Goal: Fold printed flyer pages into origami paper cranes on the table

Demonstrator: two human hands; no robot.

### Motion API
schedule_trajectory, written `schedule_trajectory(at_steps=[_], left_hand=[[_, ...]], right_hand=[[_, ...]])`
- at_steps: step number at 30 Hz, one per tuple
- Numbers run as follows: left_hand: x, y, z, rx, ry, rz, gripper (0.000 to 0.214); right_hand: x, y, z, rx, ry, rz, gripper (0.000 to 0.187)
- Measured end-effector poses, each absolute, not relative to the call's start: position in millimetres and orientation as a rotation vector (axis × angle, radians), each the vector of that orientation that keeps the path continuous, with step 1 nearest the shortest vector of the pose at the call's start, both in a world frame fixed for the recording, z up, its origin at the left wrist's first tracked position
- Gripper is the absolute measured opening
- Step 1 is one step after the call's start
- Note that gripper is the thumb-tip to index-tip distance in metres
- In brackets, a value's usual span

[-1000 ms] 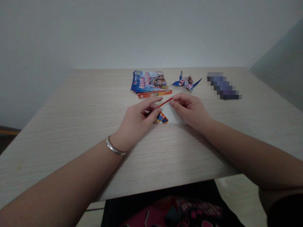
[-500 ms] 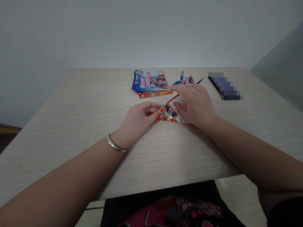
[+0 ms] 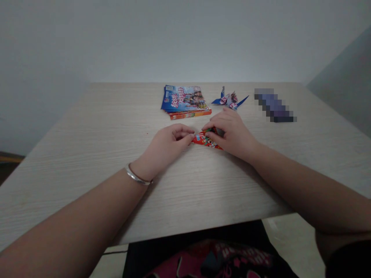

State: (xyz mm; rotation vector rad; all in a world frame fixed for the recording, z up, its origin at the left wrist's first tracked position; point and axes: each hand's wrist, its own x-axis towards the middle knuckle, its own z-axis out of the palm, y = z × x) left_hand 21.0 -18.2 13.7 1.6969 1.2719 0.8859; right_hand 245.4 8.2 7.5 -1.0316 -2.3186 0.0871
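Observation:
A red printed sheet of paper (image 3: 207,142), folded to a narrow pointed shape, lies on the table between my hands. My left hand (image 3: 171,141) pinches its left tip between thumb and fingers. Over its right part rests my right hand (image 3: 232,131), thumb and fingers closed on the upper edge of the paper. The paper's right end is partly hidden by that hand. Just beyond my right fingers stands a blue folded paper crane (image 3: 230,101).
A stack of printed leaflets (image 3: 185,100) lies behind my left hand, blue on top with orange edges below. A dark, pixelated flat object (image 3: 274,105) lies at the back right. The table's front edge (image 3: 197,231) runs close to my lap.
My right hand has moved slightly left and folded the paper over. The white part no longer shows, and the red shape is narrower. My left hand stays at the left tip.

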Motion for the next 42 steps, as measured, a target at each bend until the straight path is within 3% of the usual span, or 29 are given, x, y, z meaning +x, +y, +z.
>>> schedule_trajectory(at_steps=[9, 29, 42], left_hand=[[23.1, -19.4, 8.2, 1.711, 1.218, 1.028, 0.012], [23.0, -22.5, 10.0, 1.830, 1.239, 1.052, 0.013], [22.9, -23.1, 9.1, 1.761, 1.236, 0.998, 0.013]], right_hand=[[237.8, -3.0, 14.8, -1.016, -2.334, -0.139, 0.015], [234.4, -1.3, 12.1, -1.097, -2.200, 0.078, 0.020], [233.8, -0.6, 11.6, -1.121, -2.224, 0.049, 0.023]])
